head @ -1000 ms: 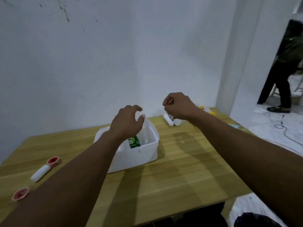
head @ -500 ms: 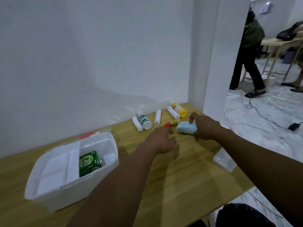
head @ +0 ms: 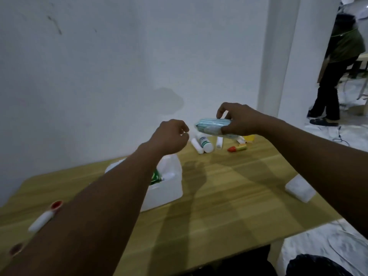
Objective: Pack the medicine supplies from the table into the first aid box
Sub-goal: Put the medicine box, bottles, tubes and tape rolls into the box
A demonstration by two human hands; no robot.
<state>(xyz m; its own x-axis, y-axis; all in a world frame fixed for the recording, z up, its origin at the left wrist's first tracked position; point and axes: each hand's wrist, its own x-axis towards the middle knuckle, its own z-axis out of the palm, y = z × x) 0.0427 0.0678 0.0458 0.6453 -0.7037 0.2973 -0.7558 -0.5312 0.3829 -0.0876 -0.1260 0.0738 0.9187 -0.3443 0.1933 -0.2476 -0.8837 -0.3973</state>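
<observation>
Fingers [head: 223,111] of the right hand [head: 240,121] pinch a mask pack [head: 212,126] aloft above the table [head: 229,196], arm outstretched; the left hand [head: 172,136] hovers loosely curled and empty over the box [head: 169,188]. Held only at one end, the soft pack could sag, slip and miss the box

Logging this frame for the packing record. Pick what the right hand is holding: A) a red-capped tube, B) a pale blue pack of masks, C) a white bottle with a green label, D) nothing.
B: the right hand grips the blue pack in the air above the table, while the bottle and the red-capped tube lie on the wood.
</observation>
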